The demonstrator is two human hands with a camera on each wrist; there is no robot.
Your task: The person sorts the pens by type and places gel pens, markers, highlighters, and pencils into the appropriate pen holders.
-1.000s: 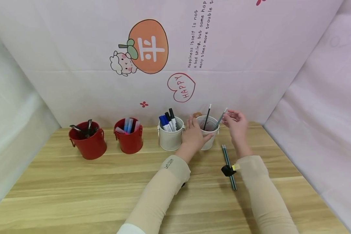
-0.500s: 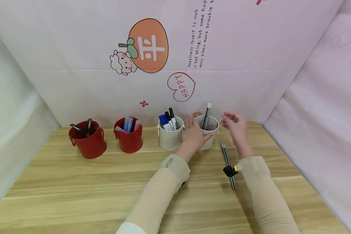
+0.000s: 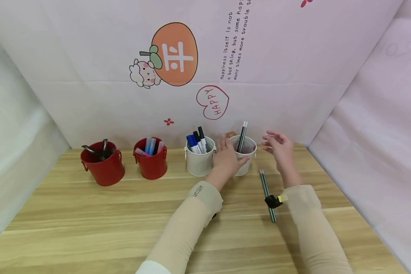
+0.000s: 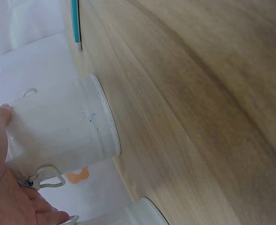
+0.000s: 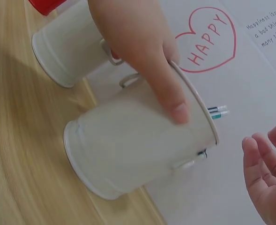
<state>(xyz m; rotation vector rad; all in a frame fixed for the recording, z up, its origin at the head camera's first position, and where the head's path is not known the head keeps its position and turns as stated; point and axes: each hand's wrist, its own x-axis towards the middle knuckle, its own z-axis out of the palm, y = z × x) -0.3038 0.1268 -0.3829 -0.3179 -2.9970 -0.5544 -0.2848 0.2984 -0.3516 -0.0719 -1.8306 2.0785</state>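
Note:
My left hand (image 3: 225, 158) rests against the left side of a white metal bucket (image 3: 244, 167), fingers straight and thumb laid across the front wall near the rim. In the right wrist view that thumb (image 5: 173, 101) presses flat on the bucket, while the other fingers are hidden behind it. Pencils with white ends (image 3: 242, 137) lean together inside the bucket. Just right of the rim, my right hand (image 3: 281, 151) hovers with loosely bent fingers and nothing between them. Below it, dark green striped pencils (image 3: 265, 183) lie side by side on the wooden table (image 3: 123, 224).
Left of my left hand stands another white bucket (image 3: 199, 164) with blue-capped and black-capped markers (image 3: 193, 144). Farther left are a red bucket (image 3: 153, 167) of pastel-coloured pens and a red bucket (image 3: 107, 173) with dark-handled tools. A printed cloth (image 3: 270, 76) hangs behind them.
My right hand has let go of a pencil, which now leans beside the other in the white bucket, and has drawn back slightly right. My left hand stays in place.

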